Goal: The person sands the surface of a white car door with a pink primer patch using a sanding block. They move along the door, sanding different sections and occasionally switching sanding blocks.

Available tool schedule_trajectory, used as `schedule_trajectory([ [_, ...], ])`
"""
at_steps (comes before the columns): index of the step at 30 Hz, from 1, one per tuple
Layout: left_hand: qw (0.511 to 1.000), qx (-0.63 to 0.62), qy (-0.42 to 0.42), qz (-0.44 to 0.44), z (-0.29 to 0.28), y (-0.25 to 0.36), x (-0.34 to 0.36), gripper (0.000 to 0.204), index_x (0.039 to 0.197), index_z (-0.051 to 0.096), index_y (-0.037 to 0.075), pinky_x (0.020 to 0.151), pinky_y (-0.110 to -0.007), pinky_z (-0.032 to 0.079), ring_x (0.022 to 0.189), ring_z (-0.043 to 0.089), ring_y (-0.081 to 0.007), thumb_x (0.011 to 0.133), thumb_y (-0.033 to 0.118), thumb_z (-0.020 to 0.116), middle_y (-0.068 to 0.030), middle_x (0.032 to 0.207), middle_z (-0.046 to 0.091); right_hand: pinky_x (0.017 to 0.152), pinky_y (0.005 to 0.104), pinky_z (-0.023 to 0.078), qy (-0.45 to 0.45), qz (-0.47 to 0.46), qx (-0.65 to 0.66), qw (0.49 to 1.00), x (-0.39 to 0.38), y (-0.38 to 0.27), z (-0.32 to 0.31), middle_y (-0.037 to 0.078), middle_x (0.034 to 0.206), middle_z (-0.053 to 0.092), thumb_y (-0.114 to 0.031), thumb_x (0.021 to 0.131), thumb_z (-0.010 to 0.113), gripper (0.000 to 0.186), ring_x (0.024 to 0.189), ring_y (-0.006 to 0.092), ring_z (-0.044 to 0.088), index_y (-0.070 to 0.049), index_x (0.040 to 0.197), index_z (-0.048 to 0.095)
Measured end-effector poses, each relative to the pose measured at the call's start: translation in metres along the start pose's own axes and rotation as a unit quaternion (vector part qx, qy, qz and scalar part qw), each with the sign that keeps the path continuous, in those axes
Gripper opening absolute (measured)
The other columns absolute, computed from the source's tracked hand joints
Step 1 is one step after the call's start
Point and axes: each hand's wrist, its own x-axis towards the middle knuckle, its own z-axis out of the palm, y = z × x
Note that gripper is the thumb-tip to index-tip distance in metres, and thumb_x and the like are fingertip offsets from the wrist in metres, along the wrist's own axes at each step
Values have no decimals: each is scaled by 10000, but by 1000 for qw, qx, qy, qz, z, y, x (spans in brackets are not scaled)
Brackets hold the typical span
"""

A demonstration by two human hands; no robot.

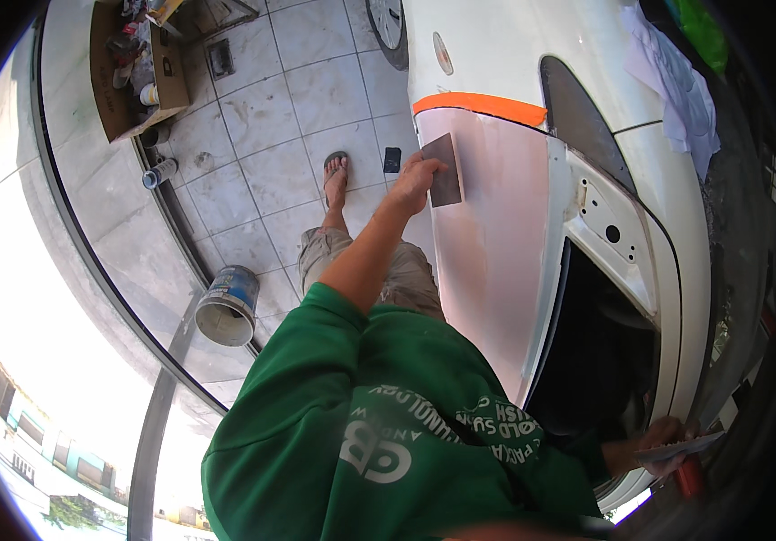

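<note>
My left hand (413, 180) grips a dark grey-brown rectangular sanding sheet (446, 171) at the pinkish, primed panel (487, 261) of a white car (487, 36). Orange tape (483, 106) runs along the panel's far edge, beside a white window-corner piece with holes (602, 225). At the lower right, my right hand (660, 449), closed, holds a flat grey object (694, 445) that I cannot name, just above something red (690, 478).
A cardboard box of assorted items (122, 113), a can (158, 173) and a bucket (226, 320) line the left side. A black rectangular object (392, 160) lies on the tiles (280, 108) near my sandalled foot (336, 176). White cloth (676, 99) hangs over the car.
</note>
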Motion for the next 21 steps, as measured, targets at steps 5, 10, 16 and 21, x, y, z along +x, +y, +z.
schedule_trajectory([
  [5,990,76,11,116,47,-17,2,661,1448,491,17,777,-291,533,816,568,-188,791,-18,555,-73,1002,571,467,217,451,-36,-7,38,999,21,6,19,110,1116,495,-153,928,626,612,532,155,505,-12,1484,414],
  [10,993,64,-44,87,20,-17,-21,516,1327,574,-11,805,-309,538,931,609,-204,812,-24,560,-99,1055,631,449,225,446,42,-65,-27,997,-20,-15,-39,103,1118,513,-152,930,622,585,516,155,500,-41,1476,443],
  [16,993,47,96,39,-7,4,35,301,1150,621,-23,797,-348,527,903,648,-226,862,64,604,-99,1000,681,437,242,477,-16,-14,15,1000,3,1,-8,120,1076,540,-153,936,618,507,528,184,535,-9,1396,461],
  [21,992,46,109,44,53,36,9,195,1015,599,-1,652,-318,453,718,518,-149,847,91,635,-39,833,585,488,277,509,2,-9,62,998,3,18,13,156,1082,593,-118,923,632,412,657,227,599,68,1258,480],
])
